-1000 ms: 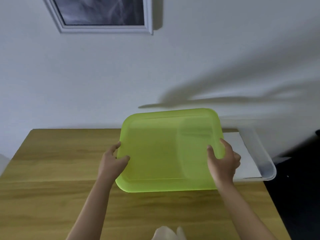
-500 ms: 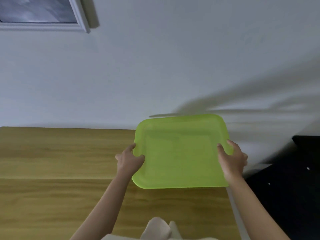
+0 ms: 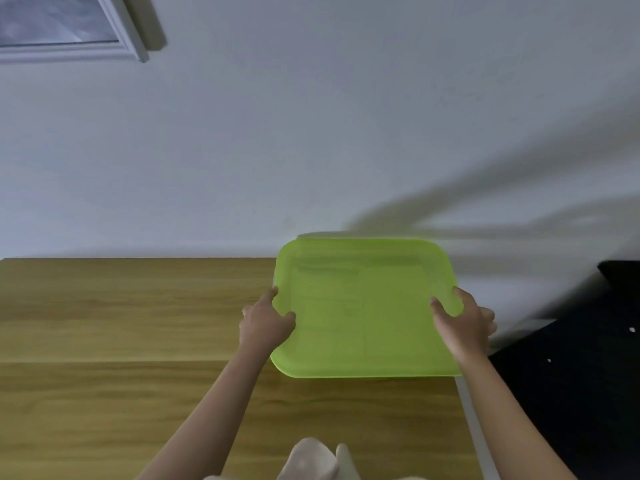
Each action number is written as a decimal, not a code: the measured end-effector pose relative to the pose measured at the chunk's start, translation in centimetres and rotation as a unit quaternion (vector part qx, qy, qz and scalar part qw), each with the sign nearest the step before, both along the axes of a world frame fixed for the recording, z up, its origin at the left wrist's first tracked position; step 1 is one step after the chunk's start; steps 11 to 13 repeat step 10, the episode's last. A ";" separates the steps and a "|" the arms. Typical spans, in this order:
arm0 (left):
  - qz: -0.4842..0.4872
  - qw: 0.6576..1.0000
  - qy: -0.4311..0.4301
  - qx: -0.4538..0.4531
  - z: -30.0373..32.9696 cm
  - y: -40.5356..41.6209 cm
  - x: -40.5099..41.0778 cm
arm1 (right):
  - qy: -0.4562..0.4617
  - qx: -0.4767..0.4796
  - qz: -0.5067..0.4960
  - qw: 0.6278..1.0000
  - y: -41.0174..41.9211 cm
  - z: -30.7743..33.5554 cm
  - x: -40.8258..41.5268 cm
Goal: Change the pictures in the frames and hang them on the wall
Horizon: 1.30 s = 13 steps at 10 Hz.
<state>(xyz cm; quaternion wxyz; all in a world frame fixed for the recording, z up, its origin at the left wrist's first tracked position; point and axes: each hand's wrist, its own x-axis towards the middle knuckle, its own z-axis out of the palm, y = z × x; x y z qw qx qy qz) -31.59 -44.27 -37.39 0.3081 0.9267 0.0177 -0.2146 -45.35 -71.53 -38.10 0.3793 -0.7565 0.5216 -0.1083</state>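
A translucent lime-green lid (image 3: 363,306) lies flat at the right end of the wooden table (image 3: 121,341), covering a box that is almost hidden under it. My left hand (image 3: 266,320) grips the lid's left edge and my right hand (image 3: 467,323) grips its right edge. A white-framed picture (image 3: 69,26) with a grey image hangs on the wall at the top left, partly cut off by the view's edge.
The white wall (image 3: 311,133) rises straight behind the table. Beyond the table's right edge is a dark floor area (image 3: 581,375). A pale cloth-like shape (image 3: 315,459) sits at the bottom of the view.
The view has swung to the right, so the framed picture sits further left. The white box with paper in it, visible beside the lid a second ago, is now covered by the lid.
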 end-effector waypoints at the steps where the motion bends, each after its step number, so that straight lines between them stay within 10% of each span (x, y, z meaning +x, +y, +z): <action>1: -0.020 0.999 -0.001 0.049 -0.3 0.0 0.6 | 0.001 -0.026 0.037 0.999 -0.3 -0.1 -0.2; 9: 0.015 0.994 -0.006 -0.104 -1.4 0.1 -0.2 | 0.104 -0.153 0.099 0.978 -0.3 -1.3 -0.2; 10: 0.044 0.992 0.013 -0.116 -2.0 1.2 0.0 | -0.032 -0.164 0.026 0.986 -0.3 0.6 0.5; 13: 0.044 0.992 0.013 -0.116 -2.0 1.2 0.0 | -0.032 -0.164 0.026 0.986 -0.3 0.6 0.5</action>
